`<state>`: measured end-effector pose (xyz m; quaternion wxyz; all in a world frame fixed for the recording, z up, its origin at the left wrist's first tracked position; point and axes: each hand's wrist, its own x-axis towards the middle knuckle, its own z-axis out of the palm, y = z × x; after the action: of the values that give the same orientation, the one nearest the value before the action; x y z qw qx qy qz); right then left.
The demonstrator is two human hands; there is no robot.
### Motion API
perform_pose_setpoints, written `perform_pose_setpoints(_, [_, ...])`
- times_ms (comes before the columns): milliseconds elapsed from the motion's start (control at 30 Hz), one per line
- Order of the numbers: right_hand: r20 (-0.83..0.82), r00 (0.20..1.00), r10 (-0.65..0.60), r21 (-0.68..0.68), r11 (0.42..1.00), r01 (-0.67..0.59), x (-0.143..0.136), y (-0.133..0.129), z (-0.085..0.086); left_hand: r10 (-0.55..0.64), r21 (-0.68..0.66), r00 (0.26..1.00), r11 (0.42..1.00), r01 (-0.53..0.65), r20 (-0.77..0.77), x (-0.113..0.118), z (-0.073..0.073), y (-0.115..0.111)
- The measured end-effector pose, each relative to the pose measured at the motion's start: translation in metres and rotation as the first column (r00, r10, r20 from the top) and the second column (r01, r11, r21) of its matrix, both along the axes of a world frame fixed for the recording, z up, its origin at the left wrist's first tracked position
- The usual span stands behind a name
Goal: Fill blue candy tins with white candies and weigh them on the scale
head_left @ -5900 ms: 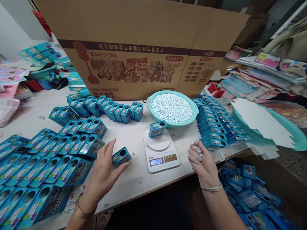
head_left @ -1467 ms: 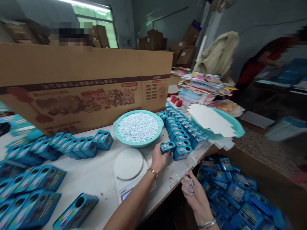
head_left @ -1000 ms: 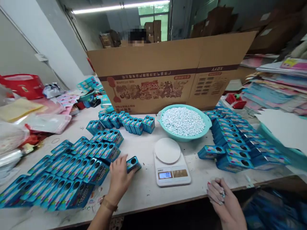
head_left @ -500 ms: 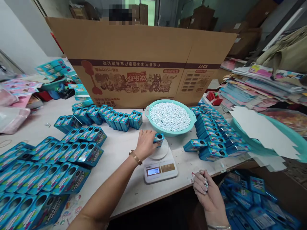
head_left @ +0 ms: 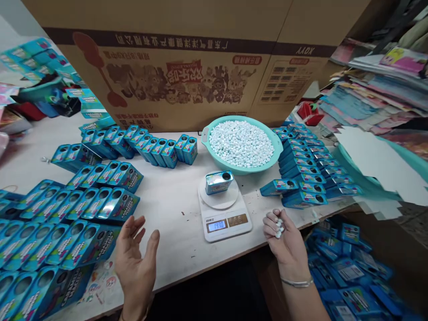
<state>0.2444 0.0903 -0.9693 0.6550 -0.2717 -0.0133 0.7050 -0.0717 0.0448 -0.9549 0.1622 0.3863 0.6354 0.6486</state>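
A blue candy tin (head_left: 219, 182) with a round hole in its top stands on the round plate of a white kitchen scale (head_left: 230, 225), whose lit display shows a number. My left hand (head_left: 136, 263) is over the table left of the scale, empty, with fingers apart. My right hand (head_left: 284, 236), palm up at the table's front edge, has its fingers curled around several small pale candies (head_left: 279, 229). Behind the scale, a mint-green basin (head_left: 242, 167) is heaped with the same candies (head_left: 240, 142).
Rows of blue tins (head_left: 83, 203) cover the left side; more tins (head_left: 302, 174) stand right of the basin. A large cardboard box (head_left: 187, 84) blocks the back. Below the right table edge lies a heap of tins (head_left: 354, 276). White card sheets (head_left: 377, 160) rest at the right.
My left hand has let go of the tin on the scale and drawn back to the left, opening. The display has gone from zero to a higher number. The view has tilted down.
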Motion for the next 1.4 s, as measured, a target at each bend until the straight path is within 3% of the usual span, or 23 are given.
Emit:
perform_pose_setpoints(100, [0.072, 0.997, 0.024, 0.026, 0.999, -0.026, -0.009, 0.01, 0.009, -0.03, -0.042, 0.999, 0.999, 0.031, 0.026, -0.003, -0.008, 0.0])
perform_pose_setpoints(267, [0.126, 0.991, 0.05, 0.046, 0.997, -0.056, -0.022, 0.028, 0.026, -0.153, -0.025, 0.986, 0.988, 0.152, -0.064, 0.0, -0.005, 0.018])
perform_pose_setpoints(433, [0.156, 0.985, 0.075, 0.107, 0.99, -0.092, -0.034, 0.047, 0.048, -0.267, -0.024, 0.944, 0.963, 0.268, -0.193, 0.012, 0.004, 0.037])
perform_pose_setpoints(567, [0.169, 0.979, 0.112, 0.147, 0.98, -0.137, -0.043, 0.06, 0.059, -0.356, -0.063, 0.866, 0.932, 0.357, -0.351, 0.029, 0.017, 0.064])
perform_pose_setpoints(700, [0.115, 0.986, 0.12, 0.147, 0.98, -0.136, -0.046, 0.064, 0.058, -0.467, -0.06, 0.795, 0.873, 0.484, -0.386, 0.055, 0.017, 0.1])
perform_pose_setpoints(900, [0.013, 0.997, 0.075, 0.107, 0.991, -0.076, -0.036, 0.056, 0.041, -0.585, -0.114, 0.779, 0.81, 0.575, -0.227, 0.083, 0.002, 0.131])
perform_pose_setpoints(1033, [0.032, 0.998, 0.052, 0.084, 0.995, -0.054, -0.038, 0.065, 0.048, -0.574, -0.089, 0.809, 0.819, 0.567, -0.124, 0.09, 0.0, 0.132])
perform_pose_setpoints(1167, [0.135, 0.991, 0.012, 0.165, 0.986, -0.035, -0.059, 0.091, 0.082, -0.486, 0.02, 0.834, 0.861, 0.508, -0.261, 0.096, 0.012, 0.132])
perform_pose_setpoints(1300, [0.292, 0.954, -0.067, 0.306, 0.952, -0.026, -0.087, 0.115, 0.108, -0.378, -0.012, 0.728, 0.891, 0.453, -0.572, 0.099, 0.032, 0.136])
perform_pose_setpoints(1400, [0.373, 0.919, -0.132, 0.357, 0.934, -0.011, -0.1, 0.124, 0.111, -0.419, -0.136, 0.654, 0.888, 0.438, -0.63, 0.1, 0.044, 0.139])
